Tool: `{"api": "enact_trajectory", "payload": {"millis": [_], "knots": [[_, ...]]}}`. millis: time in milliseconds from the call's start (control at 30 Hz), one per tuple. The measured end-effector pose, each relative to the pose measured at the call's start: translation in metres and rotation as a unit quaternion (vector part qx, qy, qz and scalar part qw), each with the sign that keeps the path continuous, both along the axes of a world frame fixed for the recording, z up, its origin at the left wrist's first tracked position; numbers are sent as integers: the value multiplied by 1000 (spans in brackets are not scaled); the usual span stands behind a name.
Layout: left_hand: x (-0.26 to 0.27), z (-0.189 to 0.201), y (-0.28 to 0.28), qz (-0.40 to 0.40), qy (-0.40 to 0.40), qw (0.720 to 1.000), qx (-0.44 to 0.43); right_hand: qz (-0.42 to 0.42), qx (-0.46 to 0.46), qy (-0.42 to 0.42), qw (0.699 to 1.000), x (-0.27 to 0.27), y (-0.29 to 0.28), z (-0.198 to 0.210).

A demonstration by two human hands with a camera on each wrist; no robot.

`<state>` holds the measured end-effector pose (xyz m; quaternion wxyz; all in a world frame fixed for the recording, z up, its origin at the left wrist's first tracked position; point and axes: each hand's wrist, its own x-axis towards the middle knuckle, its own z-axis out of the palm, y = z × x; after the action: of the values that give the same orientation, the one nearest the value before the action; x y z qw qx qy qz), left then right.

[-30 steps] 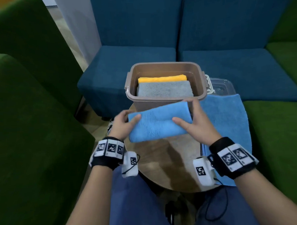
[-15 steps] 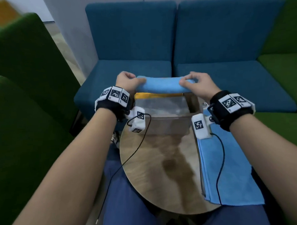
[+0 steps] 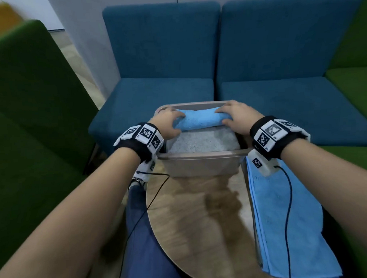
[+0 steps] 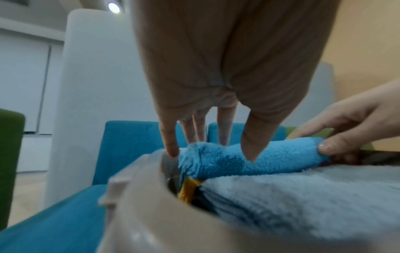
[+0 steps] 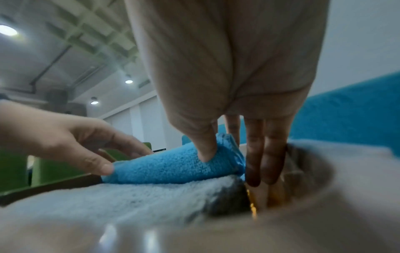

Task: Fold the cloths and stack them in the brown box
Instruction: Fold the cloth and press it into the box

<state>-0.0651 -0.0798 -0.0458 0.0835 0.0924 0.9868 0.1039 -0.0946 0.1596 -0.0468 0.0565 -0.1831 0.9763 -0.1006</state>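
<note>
Both hands on the folded blue cloth point(image 3: 200, 121) at the far side of the brown box point(image 3: 200, 162): left hand point(image 3: 167, 127) pinches its left end, right hand point(image 3: 238, 119) its right. It lies on the grey cloth point(image 3: 201, 141); orange cloth point(image 4: 188, 190) beneath. Another blue cloth point(image 3: 285, 222) drapes the round table point(image 3: 198, 232), right.

blue sofa point(image 3: 217, 65) — two seats, beyond the desk | green armchairs point(image 3: 31, 102) — left side, one more at right point(image 3: 351, 79) | round wooden desk point(image 3: 202, 231) | ceiling lights point(image 5: 128, 81) lit | white pillar point(image 4: 86, 85) behind the sofa | pale floor point(image 3: 80, 65) at upper left
</note>
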Motion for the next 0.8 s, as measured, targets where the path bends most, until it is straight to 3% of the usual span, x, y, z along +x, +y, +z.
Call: {"api": "enact_trajectory", "payload": {"millis": [100,200,367,800], "knots": [[2,-10,-9,13,-30,993,-116,-25,98,21,995,8,8,-3],[11,-27,-16,36,-54,995,-79,-31,65,-59,996,21,20,-22],[25,-31,-10,44,-45,995,-83,-45,2,-36,998,33,28,-39],[92,-34,-13,5,-39,994,-99,-60,97,-38,993,115,19,-26]]}}
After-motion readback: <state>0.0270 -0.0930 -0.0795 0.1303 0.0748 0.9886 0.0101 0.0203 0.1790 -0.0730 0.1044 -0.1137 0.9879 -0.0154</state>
